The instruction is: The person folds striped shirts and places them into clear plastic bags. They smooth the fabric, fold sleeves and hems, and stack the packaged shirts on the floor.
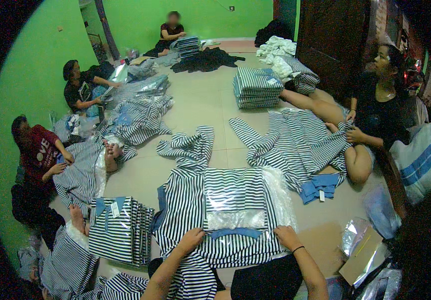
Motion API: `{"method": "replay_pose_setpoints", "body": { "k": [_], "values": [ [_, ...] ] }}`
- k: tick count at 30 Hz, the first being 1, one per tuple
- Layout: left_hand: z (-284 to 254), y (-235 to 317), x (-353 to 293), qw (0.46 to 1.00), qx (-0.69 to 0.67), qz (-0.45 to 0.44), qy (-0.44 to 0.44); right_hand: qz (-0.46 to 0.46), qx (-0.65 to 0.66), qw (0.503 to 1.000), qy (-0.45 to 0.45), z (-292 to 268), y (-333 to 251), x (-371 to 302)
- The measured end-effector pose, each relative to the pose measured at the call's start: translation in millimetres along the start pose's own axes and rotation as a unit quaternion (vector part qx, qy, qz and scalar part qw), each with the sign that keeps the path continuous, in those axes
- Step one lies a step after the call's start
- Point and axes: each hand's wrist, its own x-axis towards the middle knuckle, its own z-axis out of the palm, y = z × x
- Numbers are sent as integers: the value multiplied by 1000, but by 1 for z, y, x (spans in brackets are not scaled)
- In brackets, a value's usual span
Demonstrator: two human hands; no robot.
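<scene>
In front of me a black-and-white striped shirt [180,200] with a blue collar [235,233] lies spread across my lap and the floor. On top of it rests a clear plastic sheet or bag [234,192], shiny over the stripes; whether a garment is inside I cannot tell. My left hand [191,240] is closed on the striped cloth left of the collar. To the collar's right, my right hand [288,238], with a dark band at the wrist, pinches the cloth too. Crinkled clear plastic [279,197] lies along the shirt's right side.
Stacks of folded striped shirts stand at near left [118,232] and far right [258,87]. Several people sit around with loose striped garments [290,142]. Cardboard [363,257] and plastic packets lie at lower right. A dark cloth heap [205,60] is farther back.
</scene>
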Motion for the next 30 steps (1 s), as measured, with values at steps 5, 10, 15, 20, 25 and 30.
{"method": "replay_pose_setpoints", "body": {
  "k": [5, 10, 15, 20, 25, 30],
  "values": [
    [7, -9, -2, 973, 172, 155, 18, 2, 67, 997, -26, -2, 1, 2],
    [29, -32, -2, 985, 111, 121, -49, -27, 185, 982, -9, 0, 0, 1],
    [31, -36, -3, 977, 134, 168, -5, 98, 138, 983, -73, -6, -11, 5],
    [20, -24, -2, 979, 122, 165, 18, -89, 64, 994, 4, -7, -11, 14],
    [10, -21, 3, 971, 129, 199, -25, -169, 53, 983, 50, 7, -4, 22],
    [-7, -8, 9, 995, -48, 8, -88, -30, 242, 970, 7, 5, -10, 14]
  ]
}}
